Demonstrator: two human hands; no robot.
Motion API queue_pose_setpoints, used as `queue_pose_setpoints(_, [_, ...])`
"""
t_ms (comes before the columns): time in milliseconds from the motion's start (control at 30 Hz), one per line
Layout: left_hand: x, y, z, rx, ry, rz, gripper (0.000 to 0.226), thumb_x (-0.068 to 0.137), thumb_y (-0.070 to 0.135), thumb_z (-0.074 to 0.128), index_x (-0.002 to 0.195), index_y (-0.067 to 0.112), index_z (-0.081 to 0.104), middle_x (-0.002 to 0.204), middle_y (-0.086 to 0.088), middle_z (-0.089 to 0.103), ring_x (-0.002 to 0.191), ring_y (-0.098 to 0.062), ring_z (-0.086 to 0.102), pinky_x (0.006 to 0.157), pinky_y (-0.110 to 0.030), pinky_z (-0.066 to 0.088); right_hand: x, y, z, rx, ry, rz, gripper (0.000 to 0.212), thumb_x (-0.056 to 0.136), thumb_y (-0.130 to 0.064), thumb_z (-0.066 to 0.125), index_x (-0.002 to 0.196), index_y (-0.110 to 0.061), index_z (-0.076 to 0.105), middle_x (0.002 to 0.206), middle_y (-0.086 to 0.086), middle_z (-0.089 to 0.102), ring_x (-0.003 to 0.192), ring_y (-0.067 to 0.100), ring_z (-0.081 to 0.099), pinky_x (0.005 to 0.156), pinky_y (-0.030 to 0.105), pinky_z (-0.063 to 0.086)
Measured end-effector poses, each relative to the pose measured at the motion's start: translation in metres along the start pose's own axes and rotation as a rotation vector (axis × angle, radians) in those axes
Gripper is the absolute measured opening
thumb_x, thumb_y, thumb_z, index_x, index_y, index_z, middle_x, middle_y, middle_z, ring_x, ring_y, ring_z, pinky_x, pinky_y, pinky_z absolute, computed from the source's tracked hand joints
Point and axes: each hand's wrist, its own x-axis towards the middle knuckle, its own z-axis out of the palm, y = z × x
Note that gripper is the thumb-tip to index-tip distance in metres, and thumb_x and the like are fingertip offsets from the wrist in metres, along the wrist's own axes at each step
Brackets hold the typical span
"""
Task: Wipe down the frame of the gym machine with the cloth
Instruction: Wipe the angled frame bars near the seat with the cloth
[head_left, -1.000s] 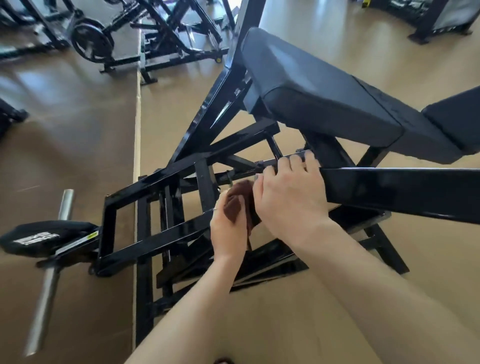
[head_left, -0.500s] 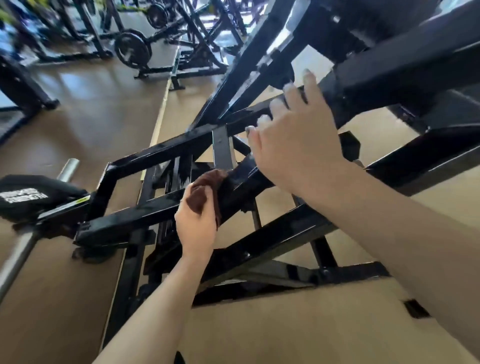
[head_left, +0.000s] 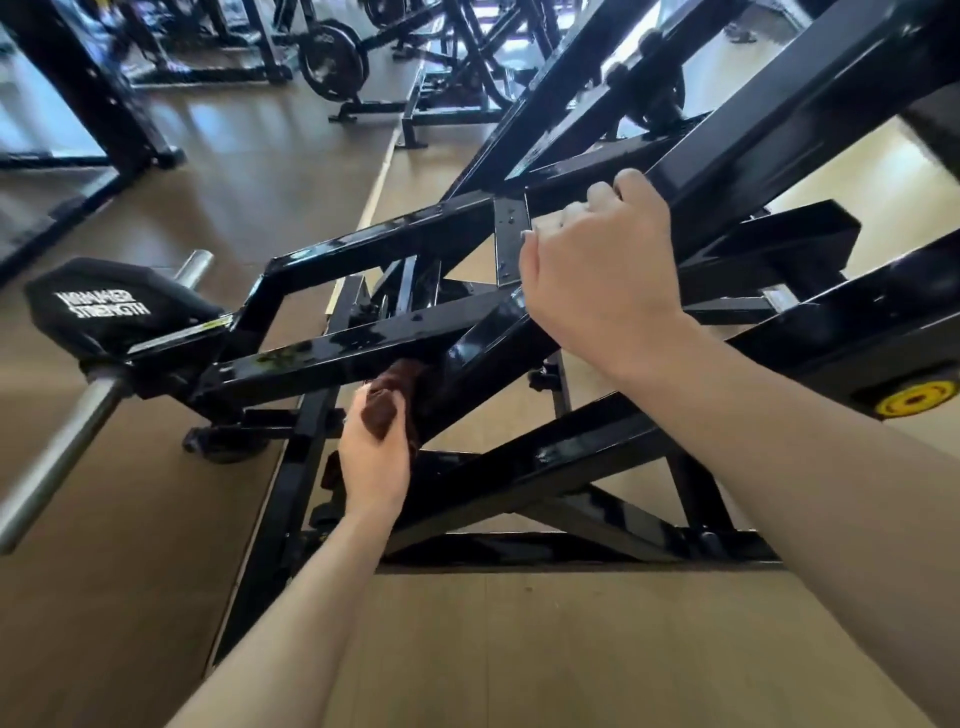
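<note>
Cloth, brown and bunched, sits pressed under a black bar of the machine frame, gripped by the left hand; above it, the right hand curls its fingers over a higher bar.

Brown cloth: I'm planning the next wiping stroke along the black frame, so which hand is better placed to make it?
Left. The left hand already grips the brown cloth against the glossy black steel frame, while the right hand holds a higher bar, with no cloth.
</note>
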Motion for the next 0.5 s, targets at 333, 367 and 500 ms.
queue_pose_setpoints(333, [-0.008,0.045,0.031,-0.078,-0.172,0.257,0.030,0.098,0.037,0.057,0.124,0.022,0.065,0.115,0.012,0.068,0.112,-0.004,0.063,0.099,-0.019,0.048,-0.004,-0.036,0.003,-0.048,-0.145,-0.023,0.057,0.108,-0.033,0.026,0.082,-0.008,0.070,0.081,0.012,0.068,0.078,0.031,0.056,0.084,0.043,0.039])
queue_pose_setpoints(367, [-0.005,0.033,0.022,-0.070,-0.146,0.221,0.022,0.100,0.035,0.057,0.120,0.031,0.066,0.111,0.019,0.068,0.109,-0.001,0.063,0.096,-0.016,0.048,-0.003,-0.035,0.003,-0.048,-0.141,-0.022,0.060,0.108,-0.033,0.023,0.082,-0.007,0.070,0.080,0.012,0.068,0.078,0.032,0.055,0.085,0.044,0.039])
queue_pose_setpoints(500, [0.000,-0.008,-0.011,0.005,-0.043,0.076,0.041,0.106,0.024,0.054,0.103,0.065,0.060,0.103,0.034,0.066,0.100,0.013,0.061,0.085,-0.005,0.045,-0.005,-0.037,0.000,-0.021,-0.171,0.007,0.063,0.108,-0.031,0.018,0.082,-0.005,0.068,0.079,0.013,0.067,0.080,0.034,0.056,0.091,0.046,0.039])
